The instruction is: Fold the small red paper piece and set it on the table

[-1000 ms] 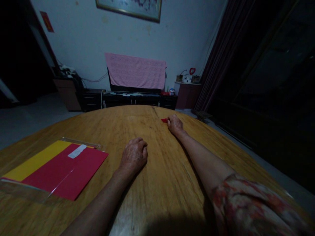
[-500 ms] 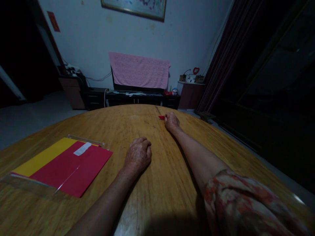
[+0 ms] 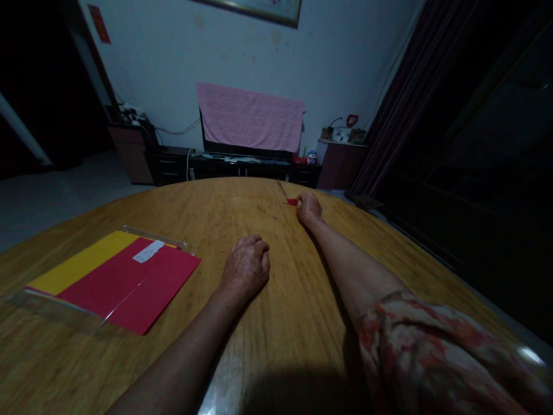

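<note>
My right hand [image 3: 309, 208] reaches toward the far part of the wooden table [image 3: 294, 276], its fingers closed on a small red object [image 3: 291, 202] whose tip sticks out to the left. My left hand [image 3: 247, 264] rests on the table nearer to me, with its fingers curled; nothing shows in it, though its palm side is hidden. To its left lie sheets of red paper [image 3: 129, 282] and yellow paper [image 3: 86, 262], partly in a clear plastic sleeve with a white label [image 3: 148, 251].
Beyond the table a pink cloth [image 3: 253, 118] covers a screen on a low black cabinet [image 3: 220, 166]. Small items stand on a side cabinet [image 3: 341, 164] at the right. A dark curtain [image 3: 389, 109] hangs at the right.
The view has shifted slightly. My right hand has turned a little, and the red object now shows as a narrower, pointed shape. My left hand has hardly moved.
</note>
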`<state>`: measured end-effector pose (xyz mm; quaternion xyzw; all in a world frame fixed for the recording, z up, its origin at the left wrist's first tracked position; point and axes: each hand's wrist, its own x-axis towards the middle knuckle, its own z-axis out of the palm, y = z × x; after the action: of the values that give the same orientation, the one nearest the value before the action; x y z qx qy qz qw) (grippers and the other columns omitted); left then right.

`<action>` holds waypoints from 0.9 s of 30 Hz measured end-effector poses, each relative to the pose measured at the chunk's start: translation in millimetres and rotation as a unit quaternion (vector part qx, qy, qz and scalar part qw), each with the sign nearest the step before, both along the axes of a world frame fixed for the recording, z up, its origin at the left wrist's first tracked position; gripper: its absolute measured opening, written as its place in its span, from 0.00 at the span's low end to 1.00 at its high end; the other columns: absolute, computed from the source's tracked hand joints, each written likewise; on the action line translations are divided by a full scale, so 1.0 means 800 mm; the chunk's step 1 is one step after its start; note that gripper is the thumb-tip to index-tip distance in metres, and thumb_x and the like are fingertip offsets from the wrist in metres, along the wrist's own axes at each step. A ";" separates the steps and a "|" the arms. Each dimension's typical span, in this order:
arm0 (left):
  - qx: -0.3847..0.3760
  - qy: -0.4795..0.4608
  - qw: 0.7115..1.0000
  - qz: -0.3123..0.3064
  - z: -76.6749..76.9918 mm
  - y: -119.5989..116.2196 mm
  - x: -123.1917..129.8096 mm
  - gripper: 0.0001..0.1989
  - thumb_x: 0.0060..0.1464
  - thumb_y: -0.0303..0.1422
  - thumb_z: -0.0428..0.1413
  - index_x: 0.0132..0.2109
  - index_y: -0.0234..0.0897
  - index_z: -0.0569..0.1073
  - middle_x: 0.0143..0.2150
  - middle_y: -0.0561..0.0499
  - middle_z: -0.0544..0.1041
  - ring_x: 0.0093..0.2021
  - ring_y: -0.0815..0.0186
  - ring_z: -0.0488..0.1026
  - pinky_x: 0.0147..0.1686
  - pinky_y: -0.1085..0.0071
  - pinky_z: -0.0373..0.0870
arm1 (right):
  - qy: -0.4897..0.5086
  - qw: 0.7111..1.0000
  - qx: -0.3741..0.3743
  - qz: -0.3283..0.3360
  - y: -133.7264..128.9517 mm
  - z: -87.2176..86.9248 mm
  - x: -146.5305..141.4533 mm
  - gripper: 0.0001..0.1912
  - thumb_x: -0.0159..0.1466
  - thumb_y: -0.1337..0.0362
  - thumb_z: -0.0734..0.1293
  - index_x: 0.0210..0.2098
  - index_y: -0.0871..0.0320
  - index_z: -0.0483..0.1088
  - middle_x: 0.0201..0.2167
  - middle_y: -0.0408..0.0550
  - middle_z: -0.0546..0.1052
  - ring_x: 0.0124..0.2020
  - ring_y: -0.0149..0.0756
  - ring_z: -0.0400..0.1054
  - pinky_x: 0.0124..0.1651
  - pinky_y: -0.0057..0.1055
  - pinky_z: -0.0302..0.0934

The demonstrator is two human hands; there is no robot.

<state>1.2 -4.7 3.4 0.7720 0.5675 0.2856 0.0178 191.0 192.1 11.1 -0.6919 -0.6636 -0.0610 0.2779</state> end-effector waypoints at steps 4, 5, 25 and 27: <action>0.000 -0.002 1.000 0.000 0.001 0.001 0.000 0.14 0.56 0.28 0.47 0.43 0.34 0.76 0.47 0.45 0.75 0.50 0.60 0.69 0.53 0.66 0.64 | 0.010 1.000 0.003 0.000 0.000 0.000 0.001 0.14 0.62 0.65 0.57 0.38 0.57 0.73 0.43 0.54 0.73 0.41 0.42 0.67 0.40 0.33 0.61; -0.001 -0.002 1.000 0.000 0.001 0.001 0.000 0.14 0.56 0.28 0.48 0.43 0.35 0.76 0.47 0.45 0.75 0.50 0.60 0.69 0.53 0.66 0.64 | 0.013 1.000 0.004 0.002 0.000 -0.001 0.001 0.14 0.62 0.65 0.57 0.39 0.57 0.73 0.43 0.54 0.73 0.42 0.42 0.67 0.40 0.33 0.61; -0.004 0.002 1.000 -0.005 0.001 0.001 0.001 0.14 0.55 0.28 0.47 0.42 0.34 0.76 0.46 0.45 0.75 0.48 0.60 0.69 0.52 0.65 0.65 | 0.077 0.997 0.020 0.006 0.004 -0.004 0.002 0.12 0.60 0.66 0.60 0.38 0.55 0.74 0.42 0.51 0.75 0.43 0.42 0.68 0.44 0.36 0.61; -0.004 -0.001 1.000 -0.005 0.001 0.001 0.001 0.13 0.55 0.28 0.47 0.42 0.34 0.76 0.46 0.45 0.75 0.49 0.60 0.69 0.52 0.64 0.65 | 0.090 0.996 0.026 0.002 0.005 -0.005 0.004 0.12 0.60 0.66 0.60 0.40 0.55 0.73 0.43 0.51 0.75 0.43 0.41 0.68 0.44 0.36 0.61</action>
<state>1.9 -4.1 4.0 0.7743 0.5651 0.2839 0.0232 194.1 196.4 7.0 -0.6860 -0.6350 -0.0155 0.3548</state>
